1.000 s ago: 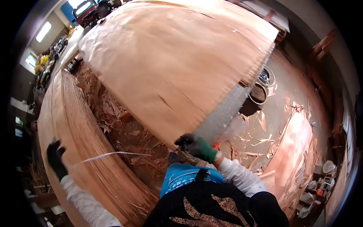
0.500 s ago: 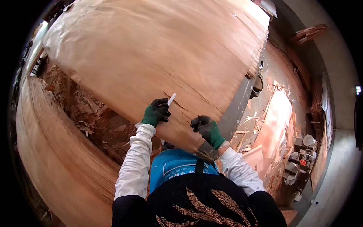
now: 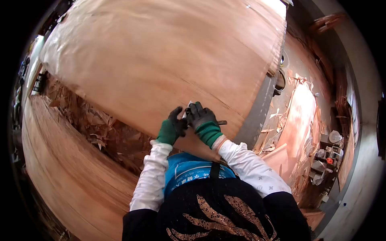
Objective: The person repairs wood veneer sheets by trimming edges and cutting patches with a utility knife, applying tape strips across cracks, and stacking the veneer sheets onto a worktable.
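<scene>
A wide sheet of thin tan wood veneer [image 3: 161,52] lies before me, with dark cracks along its grain. Both my hands wear black-and-green gloves and meet over its near part. My left hand [image 3: 172,125] has its fingers bent around the lower end of a narrow white strip [image 3: 185,115]. Pressed against that strip from the right is my right hand [image 3: 202,119], palm down, covering much of it. A short dark bar, like a handle [image 3: 222,122], sticks out from under the right hand; its other end is hidden.
Another veneer stack [image 3: 68,160] stands at the left. Broken veneer scraps [image 3: 116,138] fill the gap between. On the right, a grey table edge [image 3: 257,114] borders the sheet, with long veneer offcuts [image 3: 297,108] on the floor and a cluttered shelf [image 3: 327,160] beyond.
My right hand has moved left and forward from the sheet's near right edge to the white strip. The left hand has shifted slightly right and down in view, its fingers looser.
</scene>
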Demonstrator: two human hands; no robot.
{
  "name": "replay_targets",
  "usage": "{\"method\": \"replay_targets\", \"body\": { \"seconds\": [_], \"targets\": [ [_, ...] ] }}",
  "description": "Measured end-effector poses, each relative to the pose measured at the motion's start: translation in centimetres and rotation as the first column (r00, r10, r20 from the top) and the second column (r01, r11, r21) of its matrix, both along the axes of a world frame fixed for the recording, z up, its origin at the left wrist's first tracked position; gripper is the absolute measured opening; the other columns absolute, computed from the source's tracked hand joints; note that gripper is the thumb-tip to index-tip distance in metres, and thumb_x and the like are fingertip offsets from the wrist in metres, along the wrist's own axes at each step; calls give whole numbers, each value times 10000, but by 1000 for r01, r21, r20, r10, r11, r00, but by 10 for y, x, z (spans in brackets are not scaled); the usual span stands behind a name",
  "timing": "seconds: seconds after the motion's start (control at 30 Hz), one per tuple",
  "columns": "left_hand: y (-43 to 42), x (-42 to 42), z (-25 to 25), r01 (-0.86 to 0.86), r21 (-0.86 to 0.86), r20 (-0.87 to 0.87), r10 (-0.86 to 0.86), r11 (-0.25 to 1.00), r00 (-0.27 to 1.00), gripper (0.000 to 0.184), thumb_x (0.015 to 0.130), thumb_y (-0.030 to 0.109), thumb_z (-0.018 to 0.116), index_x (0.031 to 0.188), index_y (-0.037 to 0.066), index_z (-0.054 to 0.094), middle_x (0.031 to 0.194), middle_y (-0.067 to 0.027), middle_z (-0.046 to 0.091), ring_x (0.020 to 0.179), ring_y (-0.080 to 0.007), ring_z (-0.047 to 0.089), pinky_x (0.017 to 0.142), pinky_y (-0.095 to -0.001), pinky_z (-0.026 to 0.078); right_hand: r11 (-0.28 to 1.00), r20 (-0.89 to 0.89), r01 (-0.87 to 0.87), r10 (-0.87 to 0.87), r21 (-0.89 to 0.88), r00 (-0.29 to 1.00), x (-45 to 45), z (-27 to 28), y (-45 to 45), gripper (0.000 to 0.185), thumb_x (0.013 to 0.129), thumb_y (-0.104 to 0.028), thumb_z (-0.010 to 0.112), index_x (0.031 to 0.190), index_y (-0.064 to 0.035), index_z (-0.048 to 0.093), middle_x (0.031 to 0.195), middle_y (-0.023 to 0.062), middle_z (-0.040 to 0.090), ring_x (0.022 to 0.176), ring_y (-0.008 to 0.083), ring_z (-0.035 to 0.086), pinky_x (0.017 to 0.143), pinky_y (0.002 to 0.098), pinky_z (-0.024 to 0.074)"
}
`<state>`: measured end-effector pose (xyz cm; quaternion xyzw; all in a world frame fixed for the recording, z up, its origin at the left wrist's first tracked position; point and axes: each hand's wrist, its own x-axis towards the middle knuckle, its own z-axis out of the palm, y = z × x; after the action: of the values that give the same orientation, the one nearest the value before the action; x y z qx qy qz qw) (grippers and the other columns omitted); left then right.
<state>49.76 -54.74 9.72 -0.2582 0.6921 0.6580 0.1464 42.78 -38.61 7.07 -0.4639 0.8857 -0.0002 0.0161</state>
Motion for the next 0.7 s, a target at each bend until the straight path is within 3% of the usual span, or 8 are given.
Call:
{"method": "replay_targets", "body": {
  "seconds": [0.1, 0.17, 0.2, 0.3, 0.37, 0.5, 0.63, 0.7],
  "targets": [
    [-61, 8, -4, 343, -576, 77, -368, 742, 926, 142, 851, 127, 594, 972, 58, 621, 661, -136, 634, 543, -212, 638, 492, -347, 524, 998, -105, 25, -18, 65, 994, 7, 4, -2, 434, 830, -203, 524, 1245, -77, 537, 1388, 189, 404, 1243, 373, 395, 764, 419, 485],
    [-96, -8, 25, 303, -470, 146, -265, 829, 953, 126, 868, 148, 582, 850, 28, 615, 629, -107, 629, 523, -197, 634, 471, -339, 515, 999, -107, -30, 32, 18, 994, 6, 6, 1, 385, 822, -201, 540, 1186, -77, 563, 1358, 210, 419, 1232, 390, 399, 720, 411, 499],
    [-95, -23, 36, 55, -162, 120, -35, 985, 992, 88, 853, 111, 606, 877, 28, 619, 680, -108, 647, 570, -183, 652, 445, -318, 506, 999, -95, -32, 31, -9, 995, 7, 7, 2, 373, 819, -201, 544, 1171, -78, 568, 1347, 214, 426, 1228, 395, 403, 718, 410, 500],
    [-62, -65, 25, -2, 256, -64, 19, 967, 998, 134, 851, 70, 605, 980, 32, 607, 805, -119, 669, 657, -205, 668, 432, -294, 504, 998, 24, 46, -45, -48, 999, -3, 7, 4, 338, 846, -238, 549, 1161, -118, 569, 1332, 146, 461, 1238, 317, 425, 725, 395, 509],
    [-35, -86, 2, -45, 289, -41, 59, 956, 997, 170, 863, 74, 593, 1025, 19, 596, 783, -108, 662, 658, -202, 669, 433, -293, 504, 988, 273, 149, -151, 28, 950, -20, 24, 3, 362, 862, -270, 547, 1201, -141, 553, 1337, 97, 470, 1247, 258, 431, 750, 392, 508],
    [-16, -107, 0, -208, 199, 70, 198, 958, 978, 275, 846, 116, 626, 1102, 27, 580, 827, -112, 659, 605, -171, 643, 461, -281, 506, 919, -52, 323, -342, -227, 938, -50, 32, 23, 469, 853, -305, 584, 1294, -173, 493, 1330, 42, 484, 1249, 202, 435, 837, 401, 486],
    [-16, -114, -4, -133, 162, 101, 117, 978, 988, 312, 864, 70, 593, 1174, 70, 548, 830, -69, 631, 608, -168, 625, 453, -302, 503, 955, -70, 169, -191, -242, 979, -74, 25, 0, 465, 817, -229, 618, 1268, -167, 520, 1330, 44, 495, 1238, 229, 455, 875, 387, 464],
    [-24, -104, -28, -102, 300, -68, 128, 948, 989, 378, 853, 64, 591, 1224, 75, 521, 876, -69, 630, 648, -188, 641, 468, -318, 509, 971, -45, 104, -116, -215, 992, -82, 5, -13, 456, 808, -222, 591, 1250, -126, 529, 1339, 79, 486, 1231, 261, 456, 851, 389, 470]
  ]
}}
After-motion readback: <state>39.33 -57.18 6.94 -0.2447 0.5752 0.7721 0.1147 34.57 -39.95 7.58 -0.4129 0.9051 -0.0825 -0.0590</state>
